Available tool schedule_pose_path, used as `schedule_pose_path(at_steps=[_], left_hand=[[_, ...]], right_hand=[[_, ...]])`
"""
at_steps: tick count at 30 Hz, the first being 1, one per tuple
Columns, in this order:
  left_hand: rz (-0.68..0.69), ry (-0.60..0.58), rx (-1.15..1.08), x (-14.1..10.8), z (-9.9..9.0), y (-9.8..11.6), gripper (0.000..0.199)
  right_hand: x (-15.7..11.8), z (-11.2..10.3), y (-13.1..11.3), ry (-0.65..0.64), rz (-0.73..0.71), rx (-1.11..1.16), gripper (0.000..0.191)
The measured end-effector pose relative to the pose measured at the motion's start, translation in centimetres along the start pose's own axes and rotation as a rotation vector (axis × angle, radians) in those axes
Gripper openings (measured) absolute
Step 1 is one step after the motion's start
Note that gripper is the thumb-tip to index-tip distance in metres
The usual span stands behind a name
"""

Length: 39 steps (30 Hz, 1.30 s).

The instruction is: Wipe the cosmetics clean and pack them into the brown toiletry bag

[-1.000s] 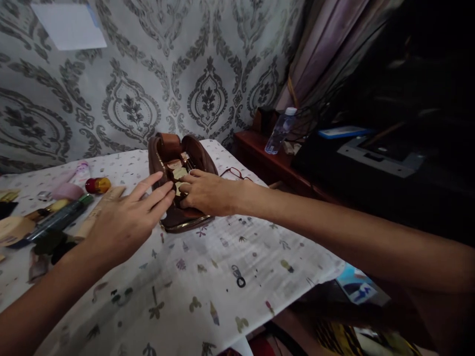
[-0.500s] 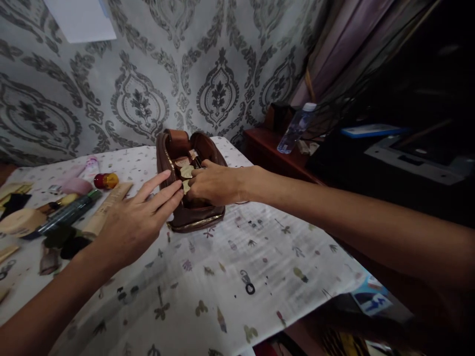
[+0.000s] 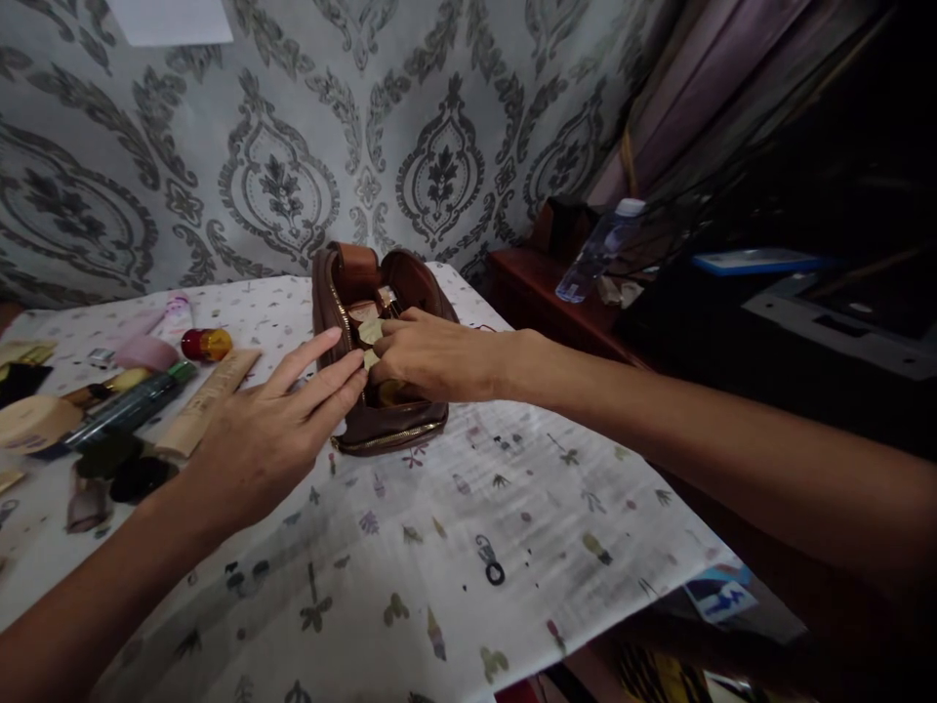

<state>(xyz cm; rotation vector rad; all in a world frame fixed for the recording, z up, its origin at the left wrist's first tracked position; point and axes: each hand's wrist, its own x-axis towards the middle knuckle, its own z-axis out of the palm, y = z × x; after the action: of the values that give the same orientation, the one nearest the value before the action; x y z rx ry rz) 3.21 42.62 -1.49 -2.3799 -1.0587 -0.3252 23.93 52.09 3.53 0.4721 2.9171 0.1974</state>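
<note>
Fingers (image 3: 399,337) of the right hand (image 3: 454,359) are resting inside an unzipped brown bag (image 3: 391,427), which is sitting toward the back of a table spread with a white printed cloth (image 3: 571,537). The fingertips are hiding among the contents, and whether they are pinching anything cannot be told. A pale yellowish piece (image 3: 370,331) is showing just beside them, while a slim item with a light cap (image 3: 387,296) is leaning deeper in the opening.

The left hand (image 3: 274,425) is lying palm down, its digits stretching out slightly spread and grasping nothing, their tips meeting the bag's left edge. Just beyond that hand, a beige tube (image 3: 209,400) is lying on the cloth, with a small red-and-amber bottle (image 3: 206,344), a dark tube with a green end (image 3: 132,405) and a round beige container (image 3: 38,422) clustering farther left. At right, a clear plastic bottle (image 3: 600,252) is tilting above a reddish-brown wooden surface (image 3: 523,283). Patterned grey wall covering (image 3: 439,166) is filling the background.
</note>
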Motion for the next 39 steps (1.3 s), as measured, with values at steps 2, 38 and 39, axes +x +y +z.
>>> schedule_pose_path(at_steps=[2, 38, 39], left_hand=[[0.000, -0.007, -0.009, 0.0, 0.0, 0.0, 0.064], [0.009, 0.049, -0.006, 0.3, 0.5, 0.2, 0.058], [0.005, 0.052, -0.001, 0.3, 0.5, 0.2, 0.058]], right_hand=[[-0.7, 0.2, 0.0, 0.088, -0.016, 0.015, 0.022], [0.9, -0.5, -1.2, -0.136, 0.285, 0.014, 0.036], [1.3, -0.5, -1.3, -0.133, 0.290, 0.002, 0.036]])
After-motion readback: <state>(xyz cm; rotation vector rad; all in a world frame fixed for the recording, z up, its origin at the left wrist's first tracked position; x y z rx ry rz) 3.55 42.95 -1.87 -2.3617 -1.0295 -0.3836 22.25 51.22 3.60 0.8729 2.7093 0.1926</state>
